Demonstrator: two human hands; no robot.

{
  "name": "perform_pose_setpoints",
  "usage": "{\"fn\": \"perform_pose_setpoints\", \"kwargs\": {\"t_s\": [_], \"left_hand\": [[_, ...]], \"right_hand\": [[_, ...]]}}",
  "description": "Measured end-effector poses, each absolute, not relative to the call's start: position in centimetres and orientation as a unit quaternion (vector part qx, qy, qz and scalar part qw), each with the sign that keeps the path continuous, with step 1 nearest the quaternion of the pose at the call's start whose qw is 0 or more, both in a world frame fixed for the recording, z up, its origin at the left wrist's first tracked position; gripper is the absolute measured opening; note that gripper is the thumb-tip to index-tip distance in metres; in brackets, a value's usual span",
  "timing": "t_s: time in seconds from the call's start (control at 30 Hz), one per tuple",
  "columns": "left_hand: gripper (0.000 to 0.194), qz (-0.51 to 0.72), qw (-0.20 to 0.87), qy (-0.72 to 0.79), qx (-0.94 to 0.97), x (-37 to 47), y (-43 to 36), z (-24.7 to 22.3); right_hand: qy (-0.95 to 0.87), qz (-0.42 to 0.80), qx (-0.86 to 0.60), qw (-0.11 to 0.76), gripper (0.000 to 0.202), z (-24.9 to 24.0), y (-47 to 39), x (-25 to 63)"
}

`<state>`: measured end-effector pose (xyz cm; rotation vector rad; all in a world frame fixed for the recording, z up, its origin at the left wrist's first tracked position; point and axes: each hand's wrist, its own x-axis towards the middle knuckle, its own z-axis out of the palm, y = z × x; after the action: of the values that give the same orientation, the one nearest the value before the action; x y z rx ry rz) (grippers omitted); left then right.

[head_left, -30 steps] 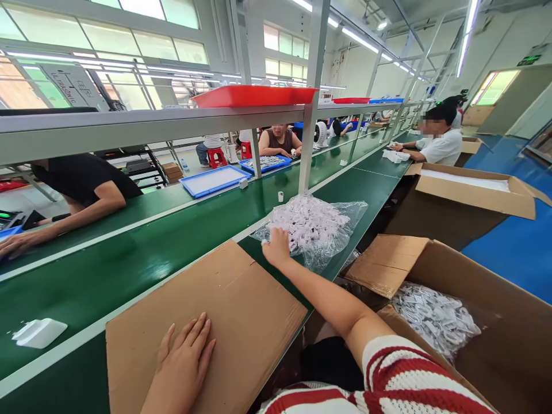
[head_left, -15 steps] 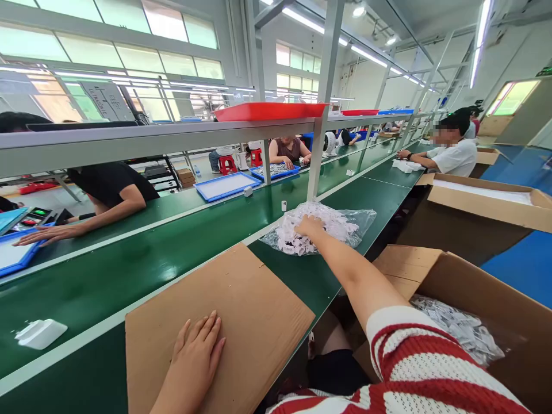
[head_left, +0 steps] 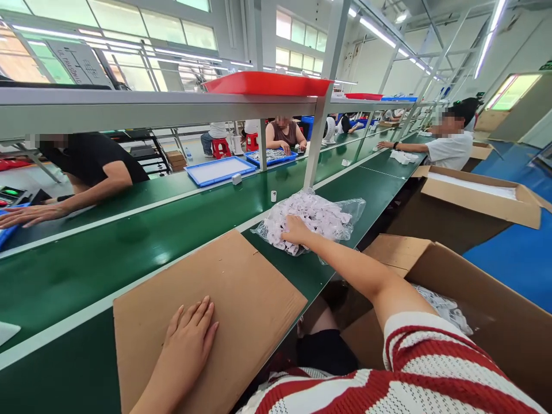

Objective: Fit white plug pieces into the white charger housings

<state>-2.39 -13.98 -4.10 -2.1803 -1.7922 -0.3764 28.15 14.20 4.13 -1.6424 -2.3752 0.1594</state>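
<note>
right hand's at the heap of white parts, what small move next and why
Probably have the right hand pinch and lift one of the white parts: it is right at the heap in the clear plastic, while the left hand lies flat on the cardboard sheet. Whether the right hand already grips one can't be told.

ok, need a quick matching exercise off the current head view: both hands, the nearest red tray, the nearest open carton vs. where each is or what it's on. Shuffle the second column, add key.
Column one
1. left hand
2. right hand
3. nearest red tray
4. nearest open carton

Column two
A. up on the raised shelf
B. at the heap of white parts
C. at lower right, below the bench top
D. laid flat on the cardboard sheet

Pairs: 1-D, 2-B, 3-A, 4-C
</note>
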Motion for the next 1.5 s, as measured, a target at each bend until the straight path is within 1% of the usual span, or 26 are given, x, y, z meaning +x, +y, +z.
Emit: {"fn": "perform_pose_setpoints", "kwargs": {"t_s": [0.1, 0.23, 0.37, 0.47, 0.57, 0.63, 0.67, 0.8, 0.9, 0.97, 1.03, 1.17, 1.27, 1.33, 1.43, 1.5], "left_hand": [[0.050, -0.138, 0.138, -0.624, -0.756, -2.5, -14.0, -4.1], [0.050, -0.141, 0.135, -0.627, -0.754, -2.4, -14.0, -4.0], [0.051, -0.137, 0.137, -0.622, -0.759, -2.5, -13.9, -3.9], [0.049, -0.145, 0.133, -0.618, -0.761, -2.6, -13.8, -3.9], [0.046, -0.153, 0.123, -0.625, -0.756, -2.2, -14.0, -3.7], [0.043, -0.146, 0.111, -0.638, -0.748, -1.5, -14.4, -3.2], [0.043, -0.142, 0.102, -0.645, -0.744, -1.1, -14.6, -2.9], [0.042, -0.141, 0.059, -0.665, -0.731, -0.1, -14.9, -1.5], [0.046, -0.140, 0.045, -0.670, -0.728, 0.0, -14.9, -1.3], [0.048, -0.144, 0.042, -0.671, -0.726, 0.0, -14.9, -1.6], [0.048, -0.153, 0.043, -0.668, -0.727, 0.0, -14.9, -2.0], [0.047, -0.166, 0.061, -0.662, -0.728, 0.0, -14.9, -2.6], [0.047, -0.162, 0.071, -0.661, -0.730, 0.0, -14.9, -2.6], [0.047, -0.157, 0.069, -0.664, -0.727, 0.1, -14.9, -2.6], [0.046, -0.153, 0.058, -0.674, -0.720, 0.1, -15.1, -2.3], [0.044, -0.162, 0.046, -0.677, -0.717, 0.1, -15.2, -1.9]], "right_hand": [[-0.849, 0.084, -0.508, 0.116, 0.057, 4.0, 12.4, 28.2], [-0.881, 0.127, -0.429, 0.153, 0.065, 3.8, 11.0, 28.2], [-0.885, 0.153, -0.403, 0.178, 0.059, 3.8, 10.7, 28.3], [-0.887, 0.147, -0.394, 0.189, 0.056, 4.5, 10.5, 28.2], [-0.897, 0.108, -0.399, 0.158, 0.052, 5.3, 9.7, 27.9], [-0.902, 0.069, -0.405, 0.136, 0.042, 5.5, 8.8, 27.8], [-0.904, 0.053, -0.404, 0.130, 0.041, 5.3, 8.5, 27.9], [-0.896, -0.023, -0.419, 0.144, 0.037, 3.9, 8.5, 28.5], [-0.884, -0.088, -0.435, 0.146, 0.023, 2.7, 8.4, 28.1], [-0.884, -0.113, -0.432, 0.139, 0.019, 2.0, 7.4, 27.4], [-0.890, -0.118, -0.422, 0.129, 0.020, 1.5, 6.1, 26.3], [-0.913, -0.076, -0.382, 0.122, 0.024, 0.7, 4.6, 24.0], [-0.922, -0.015, -0.366, 0.124, 0.039, 1.0, 4.9, 22.6], [-0.922, 0.033, -0.365, 0.128, 0.046, 1.8, 5.4, 21.7], [-0.920, 0.105, -0.346, 0.151, 0.045, 3.0, 5.7, 19.6], [-0.921, 0.165, -0.302, 0.183, 0.043, 3.3, 5.2, 17.9]]}}
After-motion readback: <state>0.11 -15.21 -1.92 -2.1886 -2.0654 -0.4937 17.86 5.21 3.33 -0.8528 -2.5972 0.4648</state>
